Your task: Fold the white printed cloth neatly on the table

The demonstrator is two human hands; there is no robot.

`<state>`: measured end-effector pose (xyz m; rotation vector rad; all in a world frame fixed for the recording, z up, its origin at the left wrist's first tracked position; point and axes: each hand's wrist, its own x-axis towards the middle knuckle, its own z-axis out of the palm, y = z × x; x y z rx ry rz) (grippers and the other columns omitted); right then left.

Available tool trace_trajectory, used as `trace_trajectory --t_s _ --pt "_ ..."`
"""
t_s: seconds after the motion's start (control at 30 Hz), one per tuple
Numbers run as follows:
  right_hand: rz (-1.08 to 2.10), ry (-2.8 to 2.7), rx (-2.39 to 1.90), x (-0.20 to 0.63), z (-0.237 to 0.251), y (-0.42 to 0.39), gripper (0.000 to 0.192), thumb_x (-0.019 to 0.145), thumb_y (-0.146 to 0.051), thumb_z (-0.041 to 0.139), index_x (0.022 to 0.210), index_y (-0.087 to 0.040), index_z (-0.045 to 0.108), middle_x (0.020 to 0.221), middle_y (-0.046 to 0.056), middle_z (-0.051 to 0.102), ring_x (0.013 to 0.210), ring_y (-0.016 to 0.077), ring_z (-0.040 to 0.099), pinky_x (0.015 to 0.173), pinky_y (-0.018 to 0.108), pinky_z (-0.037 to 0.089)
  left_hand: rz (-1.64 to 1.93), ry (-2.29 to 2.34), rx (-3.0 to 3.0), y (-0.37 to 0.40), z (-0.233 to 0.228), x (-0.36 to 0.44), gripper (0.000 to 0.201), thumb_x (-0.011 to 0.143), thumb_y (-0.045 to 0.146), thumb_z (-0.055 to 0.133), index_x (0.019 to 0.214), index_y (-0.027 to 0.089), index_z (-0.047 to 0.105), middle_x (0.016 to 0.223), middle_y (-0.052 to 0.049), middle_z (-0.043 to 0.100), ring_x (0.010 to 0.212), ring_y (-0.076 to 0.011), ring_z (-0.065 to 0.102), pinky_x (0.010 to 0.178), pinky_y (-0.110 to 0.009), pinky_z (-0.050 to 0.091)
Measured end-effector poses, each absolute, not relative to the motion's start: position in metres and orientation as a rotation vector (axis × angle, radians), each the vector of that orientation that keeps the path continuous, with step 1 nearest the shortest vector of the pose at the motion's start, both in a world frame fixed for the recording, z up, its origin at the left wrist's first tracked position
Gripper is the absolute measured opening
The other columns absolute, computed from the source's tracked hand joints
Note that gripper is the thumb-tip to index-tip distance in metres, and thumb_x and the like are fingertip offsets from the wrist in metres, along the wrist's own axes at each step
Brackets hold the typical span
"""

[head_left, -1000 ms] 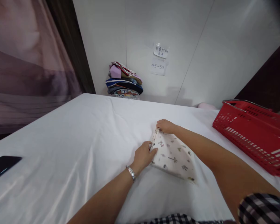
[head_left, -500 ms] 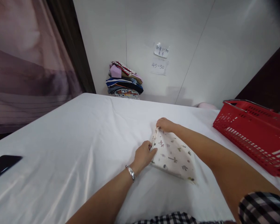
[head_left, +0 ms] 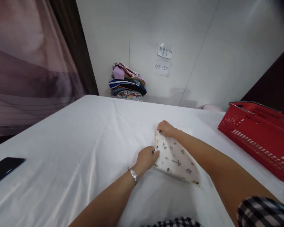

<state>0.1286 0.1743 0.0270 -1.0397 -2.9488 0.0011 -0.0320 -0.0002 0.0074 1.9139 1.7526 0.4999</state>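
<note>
A folded white cloth [head_left: 176, 159] printed with small plants and palm trees lies on the white-covered table, right of the middle. My left hand [head_left: 146, 158], with a silver bracelet at the wrist, is closed on its near left edge, thumb on top. Farther along the same edge, my right hand [head_left: 166, 128] grips the far left corner. The right forearm passes over the cloth's right side and hides part of it. Under the fingers the left edge is raised a little and shows layers.
A red plastic basket [head_left: 257, 138] stands at the right. Against the wall sits a stack of folded cloths [head_left: 127, 82]. A black flat device [head_left: 6, 168] lies at the left table edge. Paper notes [head_left: 164, 52] hang on the wall; a pinkish curtain [head_left: 26, 69] hangs left.
Both hands keep their hold on the cloth's left edge, the right hand shifting very slightly. The whole view has moved a little, so the basket and stack appear slightly farther right.
</note>
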Motion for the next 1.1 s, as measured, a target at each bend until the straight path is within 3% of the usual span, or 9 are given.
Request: trace_trajectory --t_s 0.33,0.6,0.83,1.1 --pt "-0.001 -2.884 -0.984 0.129 0.021 0.173 0.029 0.076 -0.006 0.048 0.093 -0.021 0.066 0.098 0.005 0.064 0.106 0.0201 0.048 0.103 0.039 0.018 0.505 1.743 1.999 0.002 0.003 -0.033 0.032 0.086 0.037 0.04 0.065 0.018 0.054 0.066 -0.003 0.06 0.061 -0.0154 0.053 0.053 -0.026 0.027" --pt "0.02 -2.816 -1.075 0.132 0.011 0.164 0.045 0.078 -0.004 0.041 0.116 -0.021 0.059 0.126 0.006 0.056 0.127 0.0216 0.036 0.104 0.042 0.02 0.505 1.749 2.009 0.001 0.002 -0.033 0.036 0.09 0.039 0.035 0.068 0.019 0.056 0.069 -0.004 0.061 0.064 -0.0174 0.054 0.057 -0.027 0.03" --pt "0.039 -2.963 -0.889 0.137 0.022 0.155 0.05 0.07 -0.001 0.044 0.112 -0.023 0.062 0.122 0.006 0.059 0.126 0.0205 0.039 0.108 0.044 0.015 0.547 1.764 1.927 -0.001 0.003 -0.031 0.036 0.087 0.041 0.039 0.064 0.018 0.054 0.065 -0.002 0.059 0.061 -0.0156 0.052 0.055 -0.027 0.029" --pt "-0.009 -3.067 -0.813 0.134 0.044 0.152 0.044 0.065 -0.006 0.05 0.103 -0.022 0.066 0.112 0.008 0.063 0.118 0.0238 0.045 0.106 0.044 0.016 0.718 1.761 1.825 -0.002 0.0 -0.03 0.027 0.081 0.047 0.05 0.079 0.02 0.056 0.074 0.0 0.06 0.065 -0.0144 0.051 0.057 -0.026 0.031"
